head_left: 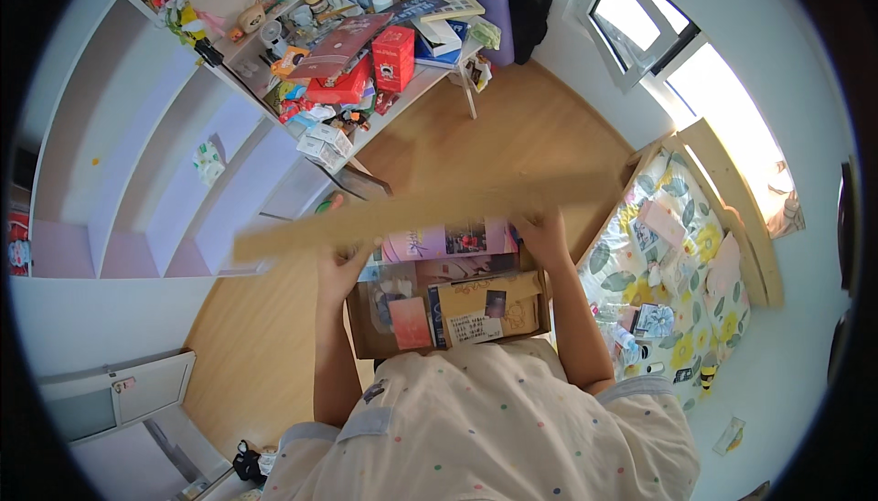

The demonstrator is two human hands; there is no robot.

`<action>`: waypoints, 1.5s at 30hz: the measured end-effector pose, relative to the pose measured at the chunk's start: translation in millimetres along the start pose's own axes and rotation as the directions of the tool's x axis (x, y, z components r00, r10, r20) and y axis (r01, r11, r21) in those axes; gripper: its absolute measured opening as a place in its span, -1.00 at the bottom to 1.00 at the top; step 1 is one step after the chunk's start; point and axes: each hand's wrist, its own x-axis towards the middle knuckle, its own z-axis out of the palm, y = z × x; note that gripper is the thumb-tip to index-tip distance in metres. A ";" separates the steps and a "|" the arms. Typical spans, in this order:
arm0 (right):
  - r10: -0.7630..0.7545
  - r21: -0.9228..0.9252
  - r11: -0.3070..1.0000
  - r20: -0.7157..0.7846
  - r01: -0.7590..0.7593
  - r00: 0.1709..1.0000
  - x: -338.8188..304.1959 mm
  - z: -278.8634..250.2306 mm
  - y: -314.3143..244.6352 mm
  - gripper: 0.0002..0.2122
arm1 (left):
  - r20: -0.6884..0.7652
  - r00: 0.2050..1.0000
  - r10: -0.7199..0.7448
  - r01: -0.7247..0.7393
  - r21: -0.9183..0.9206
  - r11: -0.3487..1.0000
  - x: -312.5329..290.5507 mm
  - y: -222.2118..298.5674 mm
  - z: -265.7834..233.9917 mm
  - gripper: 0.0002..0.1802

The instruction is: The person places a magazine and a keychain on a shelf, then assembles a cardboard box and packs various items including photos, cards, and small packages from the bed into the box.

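Observation:
In front of my body is a brown cardboard box (360, 329), its near side close to my shirt. A long brown cardboard flap or panel (421, 213), blurred and seen nearly edge-on, crosses its far side. My left hand (343, 268) grips the far left corner by this panel, thumb inward. My right hand (546, 234) is closed at the far right corner, its fingers partly hidden behind the cardboard. Inside the box lie a pink-purple printed sheet (448, 241), a pink card (409, 323), a handwritten white note (472, 327) and a kraft paper envelope (521, 313).
A cluttered white desk (412, 90) stands at the far left, with a red box (394, 58) on it. White shelving (119, 135) lines the left wall. On the right is a bed with a floral sheet (604, 268), holding several small items. Wooden floor (247, 355) lies below.

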 end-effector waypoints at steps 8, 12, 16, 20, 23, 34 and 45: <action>-0.069 0.259 0.965 0.378 -0.034 0.923 -8.8 -17.8 -21.2 -0.52 | -0.086 0.966 -0.246 0.169 -0.510 0.843 -2.4 -46.3 6.7 -0.59; 0.010 0.315 0.921 0.564 -0.227 0.826 -19.0 -31.9 -21.5 -0.43 | 0.125 0.848 -0.514 0.471 -0.622 0.625 -20.2 -10.1 -9.0 -0.38; -0.002 0.427 0.824 0.659 -0.372 0.752 -29.1 -43.2 2.9 -0.38 | 0.296 0.893 -0.339 0.433 -0.363 0.825 -58.3 -13.0 -38.4 -0.03; 0.055 0.498 0.654 0.719 -0.569 0.693 -35.7 -44.1 -2.2 -0.32 | 0.580 0.780 -0.234 0.566 -0.497 0.657 -68.0 -7.9 -72.8 0.21; 0.026 0.524 0.526 0.778 -0.670 0.628 -33.5 -47.8 -1.4 -0.29 | 0.594 0.762 -0.259 0.593 -0.480 0.646 -71.8 6.6 -71.6 0.27; 0.242 0.317 0.668 0.763 -0.673 0.599 9.4 -31.6 -31.7 -0.47 | 0.256 0.965 0.059 -0.099 0.149 0.984 -66.2 14.6 -51.9 -0.59; 0.441 -0.290 0.897 0.639 -0.333 0.630 27.0 -38.4 -79.7 -0.20 | -0.285 0.915 -0.286 0.166 -0.379 0.910 -120.9 -13.1 -52.9 -0.77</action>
